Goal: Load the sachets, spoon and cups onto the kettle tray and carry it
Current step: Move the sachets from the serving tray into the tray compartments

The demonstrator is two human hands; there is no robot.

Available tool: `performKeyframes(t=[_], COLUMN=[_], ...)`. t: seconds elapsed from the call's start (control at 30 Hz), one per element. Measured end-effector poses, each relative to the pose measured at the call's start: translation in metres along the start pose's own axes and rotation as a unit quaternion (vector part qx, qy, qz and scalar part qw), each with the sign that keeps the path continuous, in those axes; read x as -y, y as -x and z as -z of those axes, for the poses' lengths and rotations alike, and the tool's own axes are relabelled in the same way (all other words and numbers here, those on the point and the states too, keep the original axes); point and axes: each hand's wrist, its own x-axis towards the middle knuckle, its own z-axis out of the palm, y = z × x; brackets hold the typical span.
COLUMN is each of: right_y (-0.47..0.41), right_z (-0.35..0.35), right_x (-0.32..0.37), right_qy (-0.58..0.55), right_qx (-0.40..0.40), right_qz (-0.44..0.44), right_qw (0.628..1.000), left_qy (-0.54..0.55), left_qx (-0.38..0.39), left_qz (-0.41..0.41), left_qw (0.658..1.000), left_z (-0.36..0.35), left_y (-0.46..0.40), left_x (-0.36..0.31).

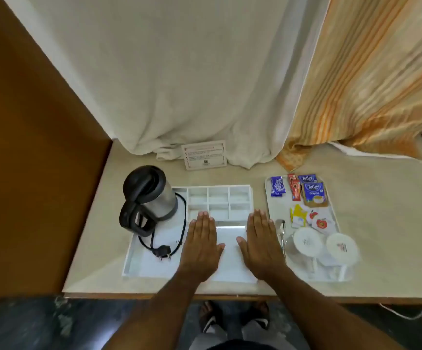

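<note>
A white kettle tray (pixel 139 263) lies on the beige counter, with a steel and black kettle (pixel 149 198) and its black cord on its left side. Empty white compartments (pixel 218 198) fill the tray's back right. My left hand (pixel 201 246) and my right hand (pixel 261 245) rest flat, palms down, on the tray's bare front part, holding nothing. To the right, a second flat tray (pixel 268 198) carries several sachets (pixel 305 192), a metal spoon (pixel 280 228) and two upturned white cups (pixel 307 241) (pixel 341 247).
A printed card (pixel 204 154) leans against the white curtain behind the trays. An orange striped curtain (pixel 371 84) hangs at the back right. A wooden panel (pixel 28 147) walls the counter's left side. The counter's front edge runs just below the trays.
</note>
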Motion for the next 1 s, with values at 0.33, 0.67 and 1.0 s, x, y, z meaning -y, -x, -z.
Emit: performKeyframes(t=[0.33, 0.67, 1.0], right_y=[-0.012, -0.154, -0.174], right_z=[0.007, 0.086, 0.082], right_x=[0.000, -0.069, -0.071], right_qy=[-0.043, -0.077, -0.248], right_qx=[-0.040, 0.021, 0.003], right_qz=[-0.038, -0.297, -0.392], right_qw=[0.998, 0.952, 0.886], left_qy=[0.069, 0.079, 0.083], left_qx=[0.035, 0.036, 0.070], left_qz=[0.033, 0.035, 0.043], left_qw=[0.996, 0.996, 0.993], left_z=[-0.030, -0.041, -0.045], left_y=[0.012, 0.014, 0.014], left_x=[-0.006, -0.002, 0.001])
